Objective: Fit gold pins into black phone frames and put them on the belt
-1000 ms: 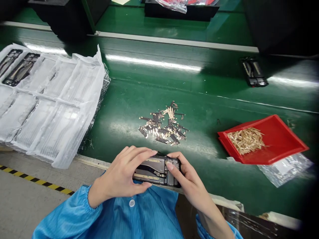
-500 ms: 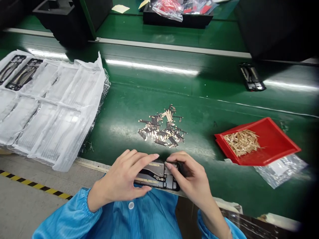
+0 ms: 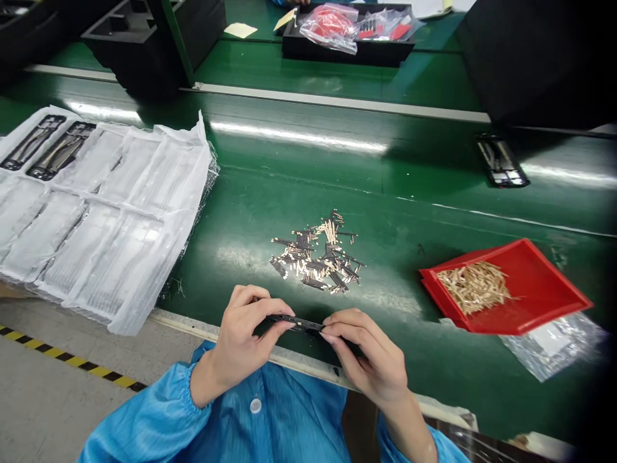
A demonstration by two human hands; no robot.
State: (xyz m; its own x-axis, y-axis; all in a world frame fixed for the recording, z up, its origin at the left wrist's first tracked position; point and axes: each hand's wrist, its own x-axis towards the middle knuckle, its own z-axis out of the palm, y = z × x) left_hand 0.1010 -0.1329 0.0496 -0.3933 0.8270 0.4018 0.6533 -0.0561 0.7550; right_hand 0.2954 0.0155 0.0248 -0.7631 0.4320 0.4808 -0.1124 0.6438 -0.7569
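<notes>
Both of my hands hold a dark phone frame (image 3: 296,323) at the near edge of the green belt. It is tipped on edge, so only its thin side shows. My left hand (image 3: 243,334) pinches its left end with curled fingers. My right hand (image 3: 369,355) grips the right end, fingers wrapped round it. Just beyond my hands lies a loose heap of small gold and black metal strips (image 3: 318,254).
A red tray (image 3: 544,289) with gold parts sits at the right on a clear bag (image 3: 554,344). White plastic trays of frames (image 3: 96,212) lie at the left. Another dark frame (image 3: 502,161) rests far right on the belt. Black boxes stand at the back.
The frame lay flat between my hands, face up; now it is turned on edge. My hands have closed in toward each other.
</notes>
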